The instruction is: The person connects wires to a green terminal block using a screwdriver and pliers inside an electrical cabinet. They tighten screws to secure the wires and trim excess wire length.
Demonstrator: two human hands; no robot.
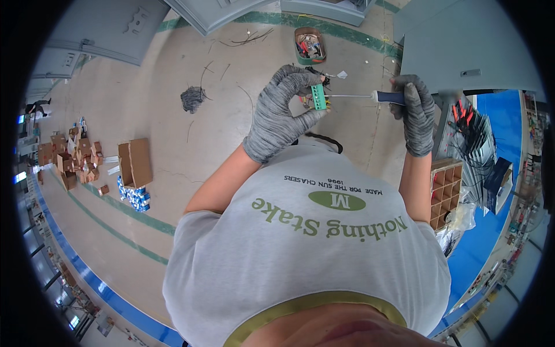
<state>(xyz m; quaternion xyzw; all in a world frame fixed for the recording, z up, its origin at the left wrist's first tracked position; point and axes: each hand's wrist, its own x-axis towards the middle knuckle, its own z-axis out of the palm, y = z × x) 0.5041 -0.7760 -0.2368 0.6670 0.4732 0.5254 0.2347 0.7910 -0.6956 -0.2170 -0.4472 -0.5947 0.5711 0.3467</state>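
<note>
Between the fingers and thumb of my left hand [281, 110], in a grey knit glove, is a green terminal block [318, 97] with a row of dark openings. A few thin coloured wires show beside and behind it. My right hand [417, 114], gloved the same way, is closed around the dark blue and grey handle of a screwdriver [388, 97]. The thin metal shaft points left, and its tip meets or nearly meets the block's right side; exact contact is too small to tell.
A bin of tools and parts [309, 46] stands on the floor ahead. Grey cabinets [471, 46] rise at the far side and right. A divided wooden box [445, 194] is at my right. Cardboard boxes [134, 163] and a dark cloth-like heap [193, 99] lie left, among wire scraps.
</note>
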